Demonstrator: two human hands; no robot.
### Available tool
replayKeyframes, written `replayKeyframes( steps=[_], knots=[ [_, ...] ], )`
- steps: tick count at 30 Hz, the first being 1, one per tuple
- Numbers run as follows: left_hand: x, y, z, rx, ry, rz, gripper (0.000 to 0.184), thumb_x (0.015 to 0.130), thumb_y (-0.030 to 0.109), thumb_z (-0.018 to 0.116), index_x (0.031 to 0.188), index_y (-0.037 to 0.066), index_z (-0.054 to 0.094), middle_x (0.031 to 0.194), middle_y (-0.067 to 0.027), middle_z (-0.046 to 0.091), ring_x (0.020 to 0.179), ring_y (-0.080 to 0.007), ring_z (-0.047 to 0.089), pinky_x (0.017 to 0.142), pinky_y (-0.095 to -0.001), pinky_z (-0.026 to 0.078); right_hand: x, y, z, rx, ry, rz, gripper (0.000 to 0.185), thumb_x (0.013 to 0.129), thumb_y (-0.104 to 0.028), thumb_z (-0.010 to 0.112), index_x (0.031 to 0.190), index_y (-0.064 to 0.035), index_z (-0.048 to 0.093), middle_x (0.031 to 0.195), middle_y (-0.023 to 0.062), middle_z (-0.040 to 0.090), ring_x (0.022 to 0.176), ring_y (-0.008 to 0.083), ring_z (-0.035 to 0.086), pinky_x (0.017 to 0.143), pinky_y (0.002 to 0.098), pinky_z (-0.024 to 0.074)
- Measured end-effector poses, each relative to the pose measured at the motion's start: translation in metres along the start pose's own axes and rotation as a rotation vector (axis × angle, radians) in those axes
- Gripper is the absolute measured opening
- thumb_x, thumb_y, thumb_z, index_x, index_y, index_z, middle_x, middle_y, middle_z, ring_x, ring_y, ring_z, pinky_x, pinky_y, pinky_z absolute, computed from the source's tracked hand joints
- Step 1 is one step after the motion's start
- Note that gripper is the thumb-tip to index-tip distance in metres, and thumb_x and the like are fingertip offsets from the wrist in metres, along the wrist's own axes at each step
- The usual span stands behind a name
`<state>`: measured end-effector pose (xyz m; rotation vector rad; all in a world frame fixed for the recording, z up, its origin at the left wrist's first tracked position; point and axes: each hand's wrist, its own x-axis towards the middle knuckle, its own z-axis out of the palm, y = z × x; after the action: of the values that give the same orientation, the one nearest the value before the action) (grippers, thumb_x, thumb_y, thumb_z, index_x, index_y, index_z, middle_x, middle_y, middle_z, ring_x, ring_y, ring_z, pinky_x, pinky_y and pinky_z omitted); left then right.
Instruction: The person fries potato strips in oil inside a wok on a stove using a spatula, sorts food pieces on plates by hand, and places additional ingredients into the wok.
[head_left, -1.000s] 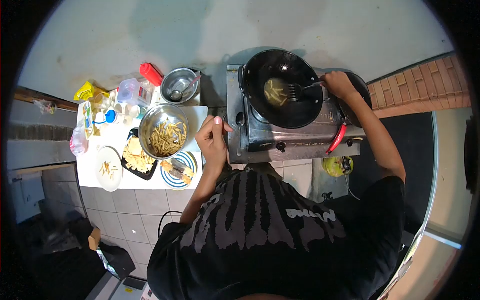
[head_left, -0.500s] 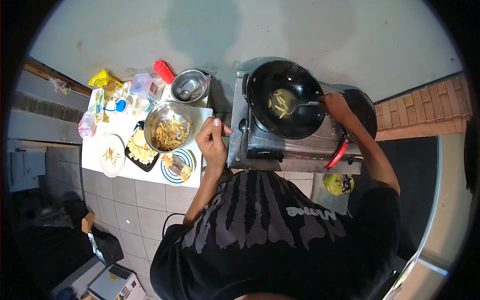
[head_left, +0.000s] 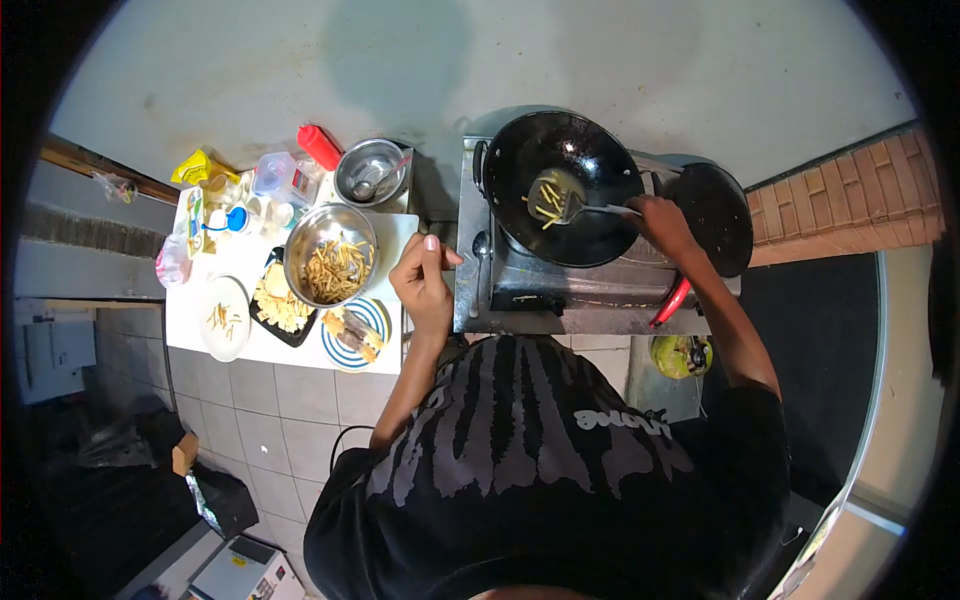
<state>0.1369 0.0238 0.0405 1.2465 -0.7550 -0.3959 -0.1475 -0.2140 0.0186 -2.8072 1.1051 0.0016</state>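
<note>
My right hand (head_left: 660,222) is wrapped around the handle of a metal spatula (head_left: 605,209). The spatula's blade rests inside a black wok (head_left: 600,150), against several fry-like strips (head_left: 547,203) lying in oil at its bottom. The wok sits on a metal gas stove (head_left: 600,290). My left hand (head_left: 424,275) hovers between the stove and the white table, its fingers curled and thumb pointing up, with nothing visible in it. Closest to that hand is a steel bowl (head_left: 366,222) of browned fries (head_left: 338,270).
On the white table (head_left: 190,325) stand a black tray of pale strips (head_left: 283,303), a white plate (head_left: 225,345), a blue-striped plate (head_left: 378,318), a smaller steel bowl (head_left: 350,172) and a red bottle (head_left: 319,147). A black pan (head_left: 715,220) lies right of the wok.
The spatula and my right hand have shifted a little left within the wok, and the fries have been nudged left. My left hand keeps its curled pose.
</note>
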Motion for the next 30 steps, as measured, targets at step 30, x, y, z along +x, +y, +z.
replayKeyframes(
  steps=[30],
  knots=[
    [-0.009,-0.012,0.003,0.029,-0.122,-0.023,0.039,0.095,0.016,0.05,0.063,-0.004,0.061,0.059,-0.0029,0.044,0.057,-0.0094,0.039,0.054,-0.0258,0.03,-0.096,-0.067,0.033,0.054,0.08,0.189,0.018,0.09,-0.019,0.053,0.097,-0.0025,0.048,0.087,0.0184,0.061,0.069,0.0396,0.063,0.058,0.0479,0.0507]
  ],
)
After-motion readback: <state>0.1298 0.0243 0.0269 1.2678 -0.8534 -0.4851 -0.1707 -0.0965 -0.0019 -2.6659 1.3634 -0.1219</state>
